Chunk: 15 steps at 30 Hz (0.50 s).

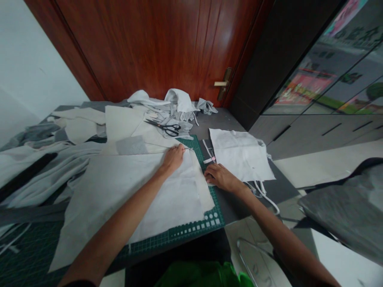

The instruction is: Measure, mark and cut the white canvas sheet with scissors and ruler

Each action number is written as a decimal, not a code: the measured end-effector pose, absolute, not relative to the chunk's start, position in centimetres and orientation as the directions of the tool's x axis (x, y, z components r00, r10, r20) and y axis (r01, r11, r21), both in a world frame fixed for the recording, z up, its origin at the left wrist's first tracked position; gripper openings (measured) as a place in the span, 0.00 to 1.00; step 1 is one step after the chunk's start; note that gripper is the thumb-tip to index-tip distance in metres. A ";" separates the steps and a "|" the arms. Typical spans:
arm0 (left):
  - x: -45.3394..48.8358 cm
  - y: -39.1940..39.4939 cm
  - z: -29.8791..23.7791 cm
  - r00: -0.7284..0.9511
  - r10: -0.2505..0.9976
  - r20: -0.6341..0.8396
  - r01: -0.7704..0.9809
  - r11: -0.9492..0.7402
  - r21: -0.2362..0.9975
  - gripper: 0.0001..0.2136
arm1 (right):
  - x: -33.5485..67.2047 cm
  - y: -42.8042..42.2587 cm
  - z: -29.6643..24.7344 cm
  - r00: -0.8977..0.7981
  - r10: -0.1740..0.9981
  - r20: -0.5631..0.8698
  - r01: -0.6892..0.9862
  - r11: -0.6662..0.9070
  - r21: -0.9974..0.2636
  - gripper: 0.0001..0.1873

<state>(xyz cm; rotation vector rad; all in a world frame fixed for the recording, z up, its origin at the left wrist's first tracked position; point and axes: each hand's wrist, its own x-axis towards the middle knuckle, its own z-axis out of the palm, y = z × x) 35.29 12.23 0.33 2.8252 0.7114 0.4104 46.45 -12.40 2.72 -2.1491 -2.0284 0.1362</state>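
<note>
A large sheet of white fabric lies flat over a green cutting mat on the table. My left hand rests on the fabric's far right corner, fingers curled and pressing or pinching its edge. My right hand lies at the fabric's right edge with fingers bent down on it, beside a small pink-tipped white object. A folded white cloth piece with cords sits just right of that hand.
Black-handled scissors lie at the back among crumpled white and grey fabric scraps. Grey cloth is heaped at the left. A red wooden door stands behind the table. A metal chair frame shows below right.
</note>
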 end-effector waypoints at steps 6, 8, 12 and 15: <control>35.3 12.4 0.5 0.859 0.465 0.212 0.414 -0.876 0.247 0.09 | 46.8 -11.6 4.5 -0.058 0.993 -0.099 0.995 0.049 -0.087 0.10; 35.3 12.5 0.4 0.861 0.463 0.212 0.411 -0.878 0.247 0.08 | 47.0 -11.8 5.1 -0.035 0.985 -0.168 0.994 0.016 -0.111 0.09; 35.4 12.5 0.1 0.860 0.463 0.215 0.407 -0.876 0.257 0.08 | 48.5 -13.4 6.5 0.031 0.973 -0.227 0.986 -0.067 -0.152 0.09; 35.5 12.6 -0.1 0.862 0.457 0.218 0.396 -0.877 0.274 0.08 | 51.4 -16.9 7.5 0.099 0.984 -0.145 0.989 -0.113 -0.092 0.11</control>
